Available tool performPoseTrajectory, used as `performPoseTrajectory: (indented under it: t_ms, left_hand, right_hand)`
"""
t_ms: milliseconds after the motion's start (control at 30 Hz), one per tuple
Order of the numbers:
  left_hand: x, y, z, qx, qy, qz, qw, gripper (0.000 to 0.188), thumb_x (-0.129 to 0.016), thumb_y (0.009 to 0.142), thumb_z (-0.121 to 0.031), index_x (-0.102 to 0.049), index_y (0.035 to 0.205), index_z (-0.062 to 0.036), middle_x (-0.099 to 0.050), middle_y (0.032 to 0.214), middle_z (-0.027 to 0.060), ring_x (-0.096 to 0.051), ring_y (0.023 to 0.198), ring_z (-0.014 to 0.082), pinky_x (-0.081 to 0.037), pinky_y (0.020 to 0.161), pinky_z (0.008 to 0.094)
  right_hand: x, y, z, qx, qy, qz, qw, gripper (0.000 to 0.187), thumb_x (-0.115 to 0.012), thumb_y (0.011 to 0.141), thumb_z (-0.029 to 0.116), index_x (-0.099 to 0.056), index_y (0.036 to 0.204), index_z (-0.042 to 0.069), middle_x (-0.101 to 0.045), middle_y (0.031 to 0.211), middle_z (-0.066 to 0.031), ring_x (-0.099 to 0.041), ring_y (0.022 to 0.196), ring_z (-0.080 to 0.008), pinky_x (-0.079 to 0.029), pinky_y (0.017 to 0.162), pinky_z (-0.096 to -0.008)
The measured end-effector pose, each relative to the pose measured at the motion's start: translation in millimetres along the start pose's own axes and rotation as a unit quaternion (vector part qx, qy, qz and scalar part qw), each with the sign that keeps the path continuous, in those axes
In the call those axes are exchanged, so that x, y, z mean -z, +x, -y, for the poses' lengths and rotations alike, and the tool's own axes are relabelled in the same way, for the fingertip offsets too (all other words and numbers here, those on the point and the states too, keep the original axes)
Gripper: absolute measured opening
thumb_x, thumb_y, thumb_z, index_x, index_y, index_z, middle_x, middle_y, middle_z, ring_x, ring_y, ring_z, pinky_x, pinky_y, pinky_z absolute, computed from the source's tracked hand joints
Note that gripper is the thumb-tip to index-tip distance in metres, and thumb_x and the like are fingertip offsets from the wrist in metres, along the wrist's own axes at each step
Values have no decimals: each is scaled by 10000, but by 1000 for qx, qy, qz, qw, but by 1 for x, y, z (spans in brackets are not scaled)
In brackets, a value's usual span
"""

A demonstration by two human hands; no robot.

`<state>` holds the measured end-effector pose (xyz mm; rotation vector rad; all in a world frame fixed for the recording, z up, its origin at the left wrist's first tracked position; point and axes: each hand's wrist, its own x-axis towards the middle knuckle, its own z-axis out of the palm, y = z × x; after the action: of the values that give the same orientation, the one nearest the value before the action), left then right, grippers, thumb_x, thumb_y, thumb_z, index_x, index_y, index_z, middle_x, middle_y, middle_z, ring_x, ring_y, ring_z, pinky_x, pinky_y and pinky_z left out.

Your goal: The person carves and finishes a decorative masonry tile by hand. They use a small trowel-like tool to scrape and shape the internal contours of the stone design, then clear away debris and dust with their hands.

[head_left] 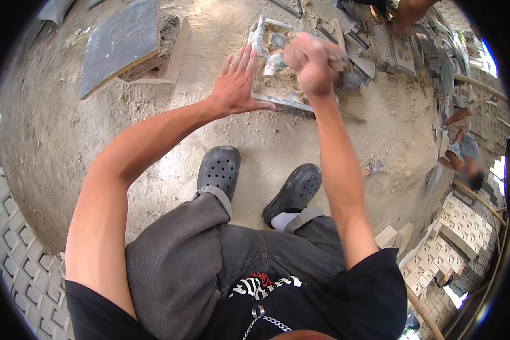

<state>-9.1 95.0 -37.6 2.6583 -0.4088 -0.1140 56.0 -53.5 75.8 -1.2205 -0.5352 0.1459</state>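
Observation:
A square metal mould frame (287, 106) lies on the dusty ground ahead of me, with sandy material inside it. Flat and spread, my left hand (238, 84) rests at the frame's near left corner, its thumb along the near edge. Above the frame's right part, my right hand (311, 63) is closed in a fist and smeared by motion. What it grips, if anything, I cannot make out; a blurred grey shape shows just right of it. Inside the frame are a small grey square plate (277, 39) and a crumpled white-and-green thing (273, 64).
A dark slab (122, 42) lies tilted over a rough block at upper left. Right of the frame lies a trowel (362, 65) among other tools. A co-worker's hand (403, 22) shows at top right; another person (462, 141) sits far right. Patterned pale blocks (464, 224) stand stacked.

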Motion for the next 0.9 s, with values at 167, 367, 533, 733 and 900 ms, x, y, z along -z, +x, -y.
performPoseTrajectory:
  t_ms: [167, 367, 533, 733, 900]
  left_hand:
    - [-1, 12, -2, 14, -53, 5, 998, 1493, -657, 552, -870, -15, 1503, 85, -107, 1573, 279, -105, 1486, 362, -117, 1214, 477]
    - [-6, 10, -8, 45, -66, 25, 997, 1508, -680, 540, -859, 16, 1511, 61, -66, 1583, 273, -129, 1479, 378, -154, 1201, 503]
    - [2, 7, -10, 77, -55, 61, 994, 1520, -687, 530, -859, 45, 1519, 34, -58, 1574, 299, -148, 1462, 430, -184, 1185, 522]
    - [-3, 12, -5, 74, -82, 54, 992, 1536, -680, 506, -877, 83, 1532, -27, -4, 1573, 309, -159, 1454, 448, -189, 1175, 559]
    - [-15, 15, 0, 72, -81, 77, 991, 1556, -677, 497, -883, 101, 1523, -9, 5, 1565, 325, -162, 1455, 440, -195, 1172, 569]
  right_hand:
    - [-2, 4, -10, -66, 4, 0, 998, 475, -480, 954, 122, -308, 515, 67, -328, 501, 25, -257, 439, -78, -207, 423, -282]
    - [-6, -1, -21, 51, -4, 57, 997, 494, -490, 959, 112, -361, 483, 72, -323, 445, 30, -266, 391, -92, -236, 401, -285]
    - [4, -3, 17, -32, 55, 47, 997, 480, -492, 959, 117, -411, 490, 61, -389, 443, 12, -304, 393, -81, -249, 395, -284]
    - [-3, 0, 3, -28, 0, 59, 998, 485, -487, 948, 108, -405, 473, 60, -375, 434, 8, -298, 389, -87, -244, 392, -287]
    - [1, -1, -19, -59, -73, 113, 989, 514, -483, 988, 158, -404, 485, 85, -356, 429, 30, -283, 371, -84, -237, 383, -288]
